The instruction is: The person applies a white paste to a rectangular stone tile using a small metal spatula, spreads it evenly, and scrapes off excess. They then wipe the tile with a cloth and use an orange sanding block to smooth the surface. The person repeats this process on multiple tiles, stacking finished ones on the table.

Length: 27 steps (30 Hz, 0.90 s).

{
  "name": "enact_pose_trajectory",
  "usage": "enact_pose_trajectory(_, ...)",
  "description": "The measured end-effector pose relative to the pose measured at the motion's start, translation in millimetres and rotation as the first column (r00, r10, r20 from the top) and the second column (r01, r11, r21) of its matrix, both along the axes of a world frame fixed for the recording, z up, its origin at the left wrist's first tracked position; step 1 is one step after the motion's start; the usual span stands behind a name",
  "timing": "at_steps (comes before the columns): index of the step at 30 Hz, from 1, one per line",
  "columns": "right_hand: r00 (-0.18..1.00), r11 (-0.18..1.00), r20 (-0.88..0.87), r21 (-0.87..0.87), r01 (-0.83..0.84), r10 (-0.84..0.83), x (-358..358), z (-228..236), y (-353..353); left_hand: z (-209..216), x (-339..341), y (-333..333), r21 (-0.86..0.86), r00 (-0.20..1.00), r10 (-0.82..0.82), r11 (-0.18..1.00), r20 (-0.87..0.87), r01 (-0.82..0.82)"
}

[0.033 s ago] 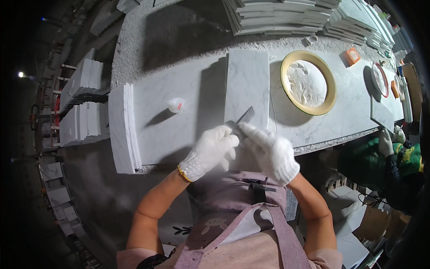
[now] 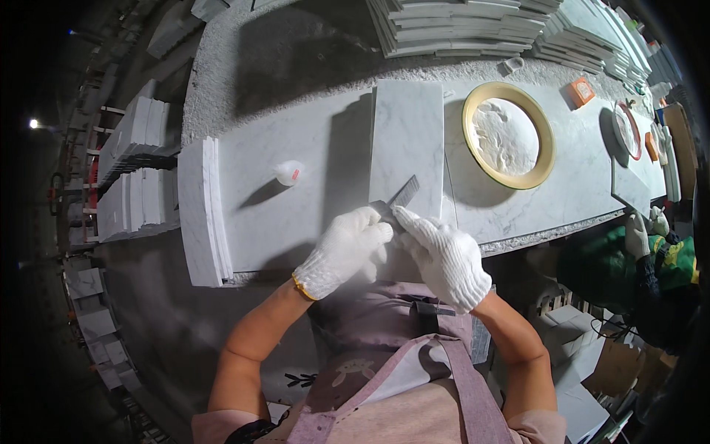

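Both my hands wear white knitted gloves and meet over the near end of a long white marble tile (image 2: 408,133). A narrow, flat grey strip (image 2: 404,192) with fine lines across its far end slants up between them; I cannot tell whether it is a file or a scraper. My left hand (image 2: 347,244) is closed, with curled fingers around the strip's darker near end. My right hand (image 2: 444,259) is closed too, its forefinger and thumb pressed against the strip. The gloves hide the near part. Left of the tile stands a small whitish bottle-like container (image 2: 287,173).
A yellow-rimmed bowl (image 2: 549,140) of white paste or powder stands right of the tile. Beyond it sit an orange box (image 2: 581,92) and a red-rimmed bowl (image 2: 629,132). Tile stacks (image 2: 466,29) line the back; more tiles (image 2: 200,214) lean at left. A co-worker's gloved hands (image 2: 637,234) appear at far right.
My right hand has shifted very slightly left, and the strip with it. Otherwise the scene looks the same.
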State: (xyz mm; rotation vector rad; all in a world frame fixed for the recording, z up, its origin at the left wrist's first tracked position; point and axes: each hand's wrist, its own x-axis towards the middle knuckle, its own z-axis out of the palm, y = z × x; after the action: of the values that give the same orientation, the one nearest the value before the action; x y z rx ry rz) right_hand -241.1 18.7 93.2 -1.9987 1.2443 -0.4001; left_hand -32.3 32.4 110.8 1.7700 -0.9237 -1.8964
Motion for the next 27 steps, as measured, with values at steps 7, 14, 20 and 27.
enact_pose_trajectory(7, 0.991, 0.987, 0.119, -0.138, 0.080, -0.064, -3.7, -1.0, -4.7, -5.4, -0.5, 5.9, -0.048, 0.999, 0.049, 0.998, -0.015, -0.049)
enact_pose_trajectory(14, 0.990, 0.990, 0.056, -0.059, 0.130, -0.127, 1.7, 15.5, -8.2, -11.6, -3.7, 14.7, -0.068, 0.986, 0.166, 0.983, -0.032, -0.168)
enact_pose_trajectory(20, 1.000, 0.998, -0.021, -0.068, 0.009, -0.010, -0.4, 23.1, -12.2, -14.7, -3.0, 20.8, -0.112, 0.985, 0.172, 0.979, 0.016, -0.170)
enact_pose_trajectory(27, 0.987, 0.984, -0.109, -0.127, -0.128, 0.114, -6.3, 19.5, -19.6, -18.3, -10.6, 21.8, -0.272, 0.976, 0.160, 0.955, 0.150, -0.115)
